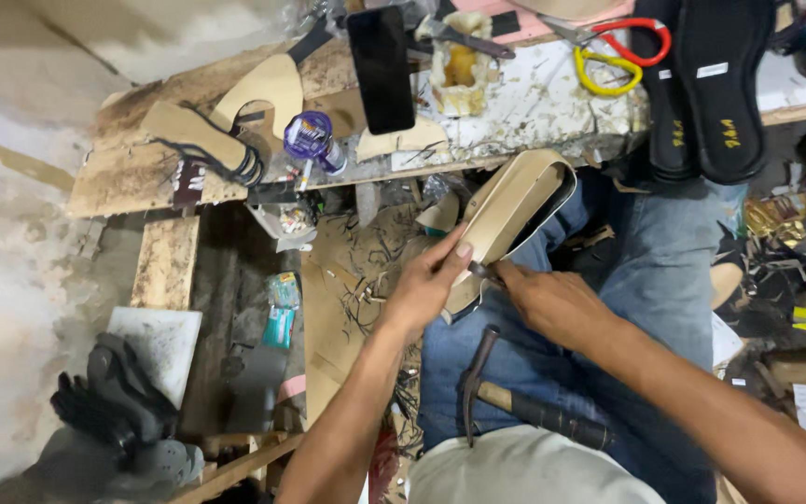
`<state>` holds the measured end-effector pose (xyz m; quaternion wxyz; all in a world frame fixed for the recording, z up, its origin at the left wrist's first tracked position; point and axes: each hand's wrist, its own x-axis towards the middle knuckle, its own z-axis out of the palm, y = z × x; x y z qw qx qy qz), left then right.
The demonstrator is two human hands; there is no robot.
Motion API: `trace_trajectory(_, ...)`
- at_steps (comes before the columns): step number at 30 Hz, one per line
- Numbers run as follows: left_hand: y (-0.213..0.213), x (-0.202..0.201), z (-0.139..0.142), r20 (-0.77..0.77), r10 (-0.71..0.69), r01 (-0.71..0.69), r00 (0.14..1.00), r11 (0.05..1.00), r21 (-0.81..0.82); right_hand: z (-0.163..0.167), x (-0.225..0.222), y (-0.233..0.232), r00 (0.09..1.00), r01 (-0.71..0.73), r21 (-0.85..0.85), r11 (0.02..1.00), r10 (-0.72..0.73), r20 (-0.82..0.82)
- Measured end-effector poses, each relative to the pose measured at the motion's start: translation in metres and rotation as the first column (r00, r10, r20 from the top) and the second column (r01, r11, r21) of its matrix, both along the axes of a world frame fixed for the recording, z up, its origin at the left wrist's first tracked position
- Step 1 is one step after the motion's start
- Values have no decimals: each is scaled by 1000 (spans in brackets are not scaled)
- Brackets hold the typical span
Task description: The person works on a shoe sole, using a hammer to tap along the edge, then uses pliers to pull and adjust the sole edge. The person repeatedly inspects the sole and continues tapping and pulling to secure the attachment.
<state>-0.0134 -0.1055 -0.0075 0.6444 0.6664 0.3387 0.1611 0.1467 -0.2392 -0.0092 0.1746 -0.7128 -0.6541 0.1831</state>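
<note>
Left hand (426, 280) clasps the tan shoe sole (513, 207) over the lap, just below the workbench (534, 112) edge; right hand (552, 301) pinches a small dark tool (483, 272) against it. A slip could likely nick the left thumb; the hammer (515, 397) on the lap may slide off.

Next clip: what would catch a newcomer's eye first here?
At centre, the left hand grips a tan shoe upper over the lap while the right hand presses a small tool against its lower edge. A hammer lies across the jeans below. On the cluttered workbench above sit red-and-yellow scissors and black insoles.
</note>
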Motion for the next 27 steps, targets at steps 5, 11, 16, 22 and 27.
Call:
trace_trajectory(5, -29, 9, 5, -310, 179, -59, 934, 931, 361, 13, 12, -15, 972, 81, -47, 996, -68, 225)
trace_trajectory(11, -34, 13, 1, -362, 35, 136, 932, 889, 438, 24, 17, -15, 988, 98, -111, 989, -84, 130)
trace_trajectory(16, -7, 6, 0, -337, -119, 224, 934, 930, 291, 17, 12, -11, 990, 135, -191, 972, -125, 64)
trace_trajectory(22, 4, 16, 19, -283, -119, 204, 952, 934, 294, 13, 10, -6, 993, 119, -32, 992, -118, 26)
trace_trajectory(27, -17, 19, 14, -649, 145, 117, 747, 932, 342, 23, 13, -38, 952, 117, -110, 987, -80, 294)
